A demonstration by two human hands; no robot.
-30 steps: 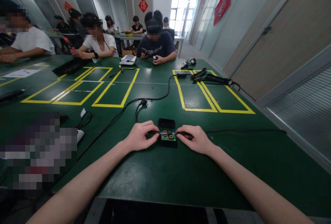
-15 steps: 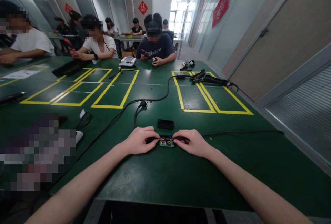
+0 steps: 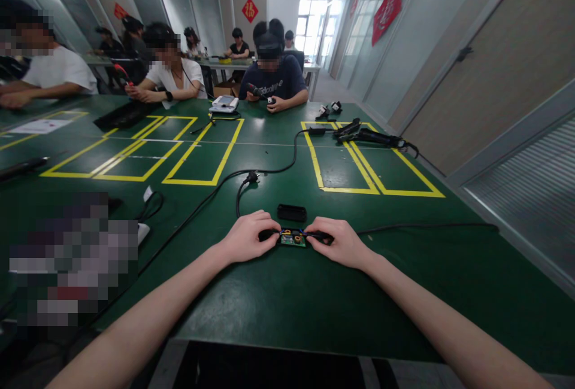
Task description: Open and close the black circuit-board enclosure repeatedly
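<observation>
A small green circuit board (image 3: 293, 239) with coils and coloured wires lies in front of me between my two hands. My left hand (image 3: 251, 236) pinches the black cable (image 3: 268, 234) at the board's left end, thumb and fingers closed. At the right end, my right hand (image 3: 338, 240) is closed on another black cable (image 3: 320, 236). Dark casing shows just behind the board, mostly hidden by it. Beyond that, apart from both hands, a black open case half (image 3: 291, 213) rests on the table.
A power plug (image 3: 252, 178) and a long black cord (image 3: 197, 204) lie left of centre. Yellow tape marks the green table (image 3: 251, 317). Black tools (image 3: 375, 137) are at the back right, a white device (image 3: 224, 103) at the back. Several people sit opposite.
The board has shifted slightly towards me relative to the dark casing, whose near edge showed in front of it a second ago. Both hands keep their hold on the cables.
</observation>
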